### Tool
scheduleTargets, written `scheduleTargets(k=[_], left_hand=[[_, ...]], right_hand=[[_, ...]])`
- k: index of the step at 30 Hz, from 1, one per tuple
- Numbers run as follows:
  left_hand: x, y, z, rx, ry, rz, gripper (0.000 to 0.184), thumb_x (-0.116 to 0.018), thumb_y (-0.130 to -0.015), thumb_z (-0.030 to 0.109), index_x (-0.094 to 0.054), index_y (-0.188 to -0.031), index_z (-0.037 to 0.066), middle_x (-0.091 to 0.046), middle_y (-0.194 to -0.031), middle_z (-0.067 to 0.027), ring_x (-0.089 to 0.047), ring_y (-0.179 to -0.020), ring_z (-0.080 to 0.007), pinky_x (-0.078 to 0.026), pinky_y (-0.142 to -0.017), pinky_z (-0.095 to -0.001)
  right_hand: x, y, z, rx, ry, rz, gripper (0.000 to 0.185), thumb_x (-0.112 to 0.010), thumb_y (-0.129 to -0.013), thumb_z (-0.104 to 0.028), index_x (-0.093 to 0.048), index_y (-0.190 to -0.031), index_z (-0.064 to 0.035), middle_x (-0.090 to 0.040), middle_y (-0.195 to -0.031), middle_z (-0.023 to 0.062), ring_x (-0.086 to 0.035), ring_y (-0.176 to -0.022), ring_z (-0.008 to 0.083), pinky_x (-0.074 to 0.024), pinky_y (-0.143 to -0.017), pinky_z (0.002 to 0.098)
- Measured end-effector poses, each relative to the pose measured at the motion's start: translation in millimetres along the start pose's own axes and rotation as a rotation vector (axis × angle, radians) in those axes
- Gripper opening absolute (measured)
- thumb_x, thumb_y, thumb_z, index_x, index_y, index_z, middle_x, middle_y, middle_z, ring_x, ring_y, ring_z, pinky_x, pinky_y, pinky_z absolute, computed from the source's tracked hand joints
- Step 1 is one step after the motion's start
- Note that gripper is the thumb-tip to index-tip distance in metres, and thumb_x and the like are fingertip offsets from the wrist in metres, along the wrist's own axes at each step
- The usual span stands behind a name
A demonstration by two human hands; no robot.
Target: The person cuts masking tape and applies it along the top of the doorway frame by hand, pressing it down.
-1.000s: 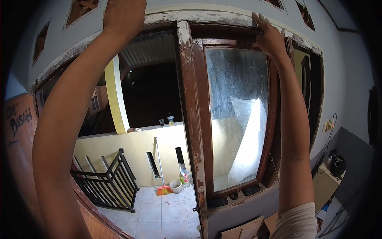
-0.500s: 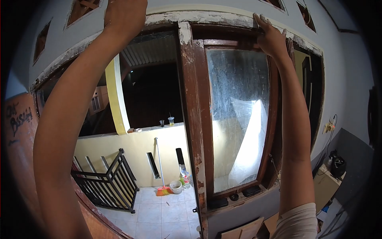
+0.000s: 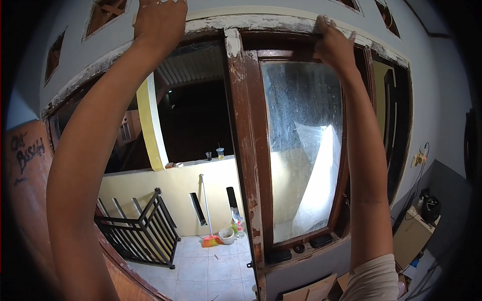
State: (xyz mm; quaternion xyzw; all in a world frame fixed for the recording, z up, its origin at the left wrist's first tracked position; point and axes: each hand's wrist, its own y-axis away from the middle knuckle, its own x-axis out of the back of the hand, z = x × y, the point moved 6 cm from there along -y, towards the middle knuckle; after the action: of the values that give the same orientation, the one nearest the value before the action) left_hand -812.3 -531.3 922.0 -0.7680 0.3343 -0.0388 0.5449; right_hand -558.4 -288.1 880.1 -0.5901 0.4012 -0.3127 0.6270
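A long cream strip runs along the wall just above the window and door frame, whose top is patchy with white. My left hand is raised to the strip near its left end, fingers bent over it and partly cut off by the top of the view. Whitish marks show on those fingertips. Further right, my right hand grips the strip's lower edge above the glass window, fingers curled in and thumb apart. Below it is the dusty window pane in brown wood.
Through the open doorway stand a black metal gate, a broom and a bucket. Two cups sit on the low wall. At right, a small cabinet carries a black object. An orange door panel is at left.
My right hand has shifted slightly left along the strip and its fingers have curled in. My left hand sits a little lower in view, showing its fingertips. The view has shifted slightly.
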Motion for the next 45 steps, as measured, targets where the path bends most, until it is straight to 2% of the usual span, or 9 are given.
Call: scheduleTargets(k=[2,8,20,23,28,33,35,37,45], left_hand=[[-4.5,-1.3,-2.1,0.016,0.024,-0.008,0.035,-0.064,-0.084,0.005,-0.068,-0.119,0.009,-0.074,-0.083,-0.0140,-0.072,-0.088,-0.0306,-0.039,-0.099,-0.0452],[5.7,-0.5,-0.1,0.018,0.032,-0.018,0.033,-0.064,-0.083,0.004,-0.068,-0.116,0.007,-0.074,-0.082,-0.0145,-0.072,-0.088,-0.0322,-0.039,-0.100,-0.0457],[-3.4,-4.2,-4.3,0.007,0.063,-0.022,0.032,-0.067,-0.082,0.006,-0.068,-0.114,0.007,-0.074,-0.086,-0.0149,-0.072,-0.089,-0.0331,-0.039,-0.102,-0.0468],[-7.5,-5.2,-5.6,0.006,0.079,-0.009,0.031,-0.068,-0.082,0.007,-0.068,-0.112,0.008,-0.074,-0.085,-0.0140,-0.072,-0.089,-0.0331,-0.039,-0.101,-0.0474],[-4.9,-5.4,-6.9,-0.011,0.063,-0.035,0.028,-0.067,-0.083,0.009,-0.068,-0.110,0.009,-0.074,-0.085,-0.0136,-0.072,-0.088,-0.0326,-0.040,-0.100,-0.0466],[-2.6,-6.7,-7.3,0.008,0.076,-0.045,0.028,-0.066,-0.084,0.009,-0.069,-0.112,0.009,-0.075,-0.086,-0.0137,-0.072,-0.088,-0.0322,-0.040,-0.100,-0.0471],[3.2,-4.0,-5.2,0.018,0.071,-0.018,0.031,-0.067,-0.084,0.008,-0.069,-0.115,0.008,-0.075,-0.087,-0.0144,-0.073,-0.091,-0.0322,-0.040,-0.101,-0.0467],[2.9,-3.7,-4.9,0.018,0.058,-0.028,0.032,-0.068,-0.084,0.008,-0.070,-0.116,0.008,-0.075,-0.088,-0.0146,-0.073,-0.092,-0.0320,-0.039,-0.102,-0.0462],[-2.9,-6.0,-8.8,-0.006,0.062,-0.046,0.033,-0.072,-0.082,0.010,-0.070,-0.115,0.007,-0.075,-0.088,-0.0135,-0.073,-0.094,-0.0311,-0.037,-0.105,-0.0475]], right_hand=[[-1.3,-2.4,-17.0,0.006,-0.008,-0.045,0.068,-0.051,-0.083,-0.012,-0.048,-0.150,-0.0036,-0.052,-0.153,0.0193,-0.051,-0.140,0.0361,-0.0146,-0.117,0.0768],[2.0,4.3,-82.6,0.141,-0.122,0.133,0.064,-0.050,-0.084,-0.012,-0.048,-0.144,0.0089,-0.054,-0.148,0.0272,-0.052,-0.139,0.0383,-0.0212,-0.120,0.0696],[24.4,1.1,-193.2,0.139,-0.336,0.148,0.067,-0.055,-0.085,-0.022,-0.051,-0.139,0.0156,-0.051,-0.147,0.0340,-0.045,-0.144,0.0425,-0.0188,-0.124,0.0623],[29.1,-0.6,-229.6,0.127,-0.386,0.180,0.064,-0.051,-0.085,-0.023,-0.053,-0.137,0.0138,-0.057,-0.141,0.0318,-0.051,-0.139,0.0422,-0.0235,-0.122,0.0642],[26.5,5.9,-258.3,0.253,-0.463,0.200,0.063,-0.049,-0.090,-0.030,-0.054,-0.143,0.0050,-0.055,-0.148,0.0245,-0.046,-0.144,0.0368,-0.0128,-0.124,0.0641],[26.6,1.8,-222.1,0.282,-0.522,0.181,0.064,-0.043,-0.098,-0.039,-0.050,-0.147,0.0003,-0.056,-0.148,0.0203,-0.045,-0.147,0.0305,-0.0065,-0.124,0.0678],[20.5,-2.4,-186.4,0.177,-0.373,-0.057,0.068,-0.037,-0.104,-0.053,-0.050,-0.148,-0.0025,-0.058,-0.147,0.0180,-0.044,-0.147,0.0299,-0.0065,-0.123,0.0678],[8.4,-3.2,-136.4,0.085,-0.371,-0.023,0.074,-0.033,-0.104,-0.062,-0.048,-0.151,-0.0064,-0.057,-0.148,0.0178,-0.043,-0.147,0.0301,-0.0062,-0.123,0.0674],[-25.4,-5.7,58.8,-0.145,-0.223,-0.034,0.076,-0.027,-0.105,-0.064,-0.044,-0.155,-0.0100,-0.053,-0.152,0.0160,-0.043,-0.147,0.0339,-0.0058,-0.124,0.0656]])
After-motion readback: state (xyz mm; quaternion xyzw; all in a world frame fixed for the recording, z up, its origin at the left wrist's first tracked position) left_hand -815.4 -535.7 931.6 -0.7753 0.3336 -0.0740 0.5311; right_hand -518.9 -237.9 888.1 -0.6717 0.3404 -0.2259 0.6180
